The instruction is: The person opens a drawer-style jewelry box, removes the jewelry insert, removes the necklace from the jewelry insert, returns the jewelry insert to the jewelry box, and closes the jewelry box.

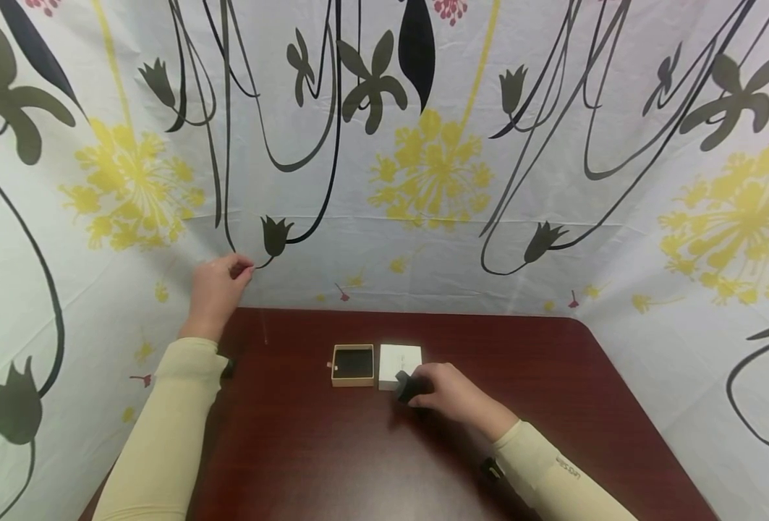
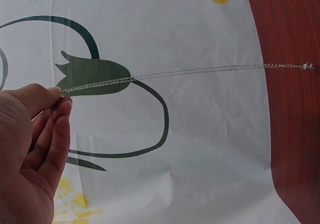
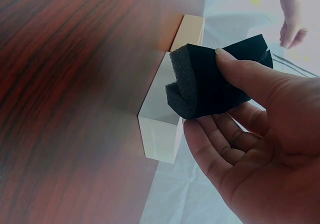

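Thumb and fingertips of my left hand (image 1: 218, 293) pinch a thin silver necklace (image 2: 200, 72), which hangs down from them with a small shiny pendant (image 2: 308, 66) at its low end. My right hand (image 1: 452, 394) grips a folded black foam insert (image 3: 215, 81) between thumb and fingers, close over the front right part of a white box (image 1: 397, 356). Just left of that stands a shallow tan box tray (image 1: 353, 384) with a dark inside and a small tab on its left side.
The dark red wooden table (image 1: 332, 449) has a rounded far right corner. Behind it and along both sides hangs a white cloth (image 1: 371, 188) printed with yellow flowers and dark stems. Pale sleeves (image 1: 163, 434) cover both forearms.
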{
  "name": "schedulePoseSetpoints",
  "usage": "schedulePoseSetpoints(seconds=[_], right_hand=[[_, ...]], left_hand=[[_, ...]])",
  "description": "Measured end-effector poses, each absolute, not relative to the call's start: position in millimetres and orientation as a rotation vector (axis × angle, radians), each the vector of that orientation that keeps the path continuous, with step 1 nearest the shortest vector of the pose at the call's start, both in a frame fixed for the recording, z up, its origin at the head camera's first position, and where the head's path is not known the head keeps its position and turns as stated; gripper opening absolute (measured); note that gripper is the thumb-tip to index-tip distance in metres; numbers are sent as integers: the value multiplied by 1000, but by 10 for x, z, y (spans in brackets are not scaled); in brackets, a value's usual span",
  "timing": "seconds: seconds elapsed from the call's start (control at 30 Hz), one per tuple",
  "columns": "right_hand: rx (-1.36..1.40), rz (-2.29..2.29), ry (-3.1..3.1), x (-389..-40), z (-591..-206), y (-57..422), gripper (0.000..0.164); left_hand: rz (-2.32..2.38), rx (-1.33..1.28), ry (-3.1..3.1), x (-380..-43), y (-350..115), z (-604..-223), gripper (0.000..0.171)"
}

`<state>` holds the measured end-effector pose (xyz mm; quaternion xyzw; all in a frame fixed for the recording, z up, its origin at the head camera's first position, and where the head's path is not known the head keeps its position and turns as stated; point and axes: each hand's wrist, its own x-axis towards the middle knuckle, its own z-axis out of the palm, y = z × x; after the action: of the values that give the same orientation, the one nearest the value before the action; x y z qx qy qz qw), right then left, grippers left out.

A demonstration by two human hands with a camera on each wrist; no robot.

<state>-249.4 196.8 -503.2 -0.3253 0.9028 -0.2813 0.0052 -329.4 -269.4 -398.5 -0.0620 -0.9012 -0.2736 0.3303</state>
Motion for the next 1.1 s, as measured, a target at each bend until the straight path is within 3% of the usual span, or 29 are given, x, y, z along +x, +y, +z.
schedulePoseSetpoints(seconds=[0.53, 1.1], right_hand=[[-1020, -865, 2831, -2485, -5037, 1961, 24], [-1008, -841, 2842, -2496, -5061, 1964, 24]], left_hand=[[-748, -180, -2342, -3327, -2723, -4114, 3], [-884, -126, -2359, -3363, -2729, -4197, 7]])
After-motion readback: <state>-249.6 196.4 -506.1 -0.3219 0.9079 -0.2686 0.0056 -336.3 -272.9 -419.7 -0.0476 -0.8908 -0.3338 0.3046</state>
